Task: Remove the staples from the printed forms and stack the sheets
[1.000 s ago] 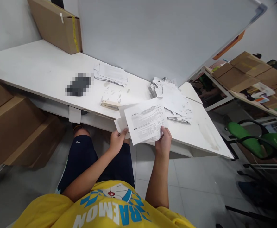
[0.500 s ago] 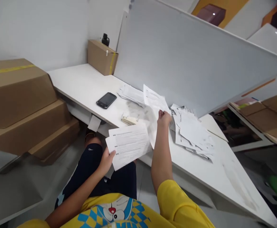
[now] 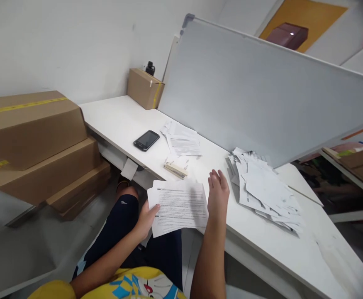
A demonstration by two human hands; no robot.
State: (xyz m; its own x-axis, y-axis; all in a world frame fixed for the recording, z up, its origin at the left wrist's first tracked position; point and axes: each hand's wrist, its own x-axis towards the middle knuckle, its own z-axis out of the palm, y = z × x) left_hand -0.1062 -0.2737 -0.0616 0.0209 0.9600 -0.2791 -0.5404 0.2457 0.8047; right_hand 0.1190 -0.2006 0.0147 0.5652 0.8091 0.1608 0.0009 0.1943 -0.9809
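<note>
Printed paper sheets [image 3: 178, 209] are pinched at their left edge by my left hand [image 3: 147, 218], thumb on top, above my lap at the desk's front edge. My right hand [image 3: 218, 193] is raised just beyond the sheets' right edge, fingers apart, with nothing in it. Behind the sheets, a cream stapler [image 3: 175, 170] lies on the desk. Farther back is a small pile of printed papers [image 3: 184, 143]. To the right of my right hand spreads a larger, untidy stack of papers [image 3: 265, 187].
A black handheld device [image 3: 147, 140] lies on the white desk [image 3: 109, 114]. A cardboard box [image 3: 144, 89] stands at the back corner, with a black bottle [image 3: 150, 67] by it. A whiteboard panel [image 3: 256, 83] borders the desk's rear. Large cardboard boxes [image 3: 35, 124] are stacked at left.
My right hand has let go of the raised sheet, and its fingers have spread. My left hand still grips its sheets. The view has shifted, so the desk appears lower.
</note>
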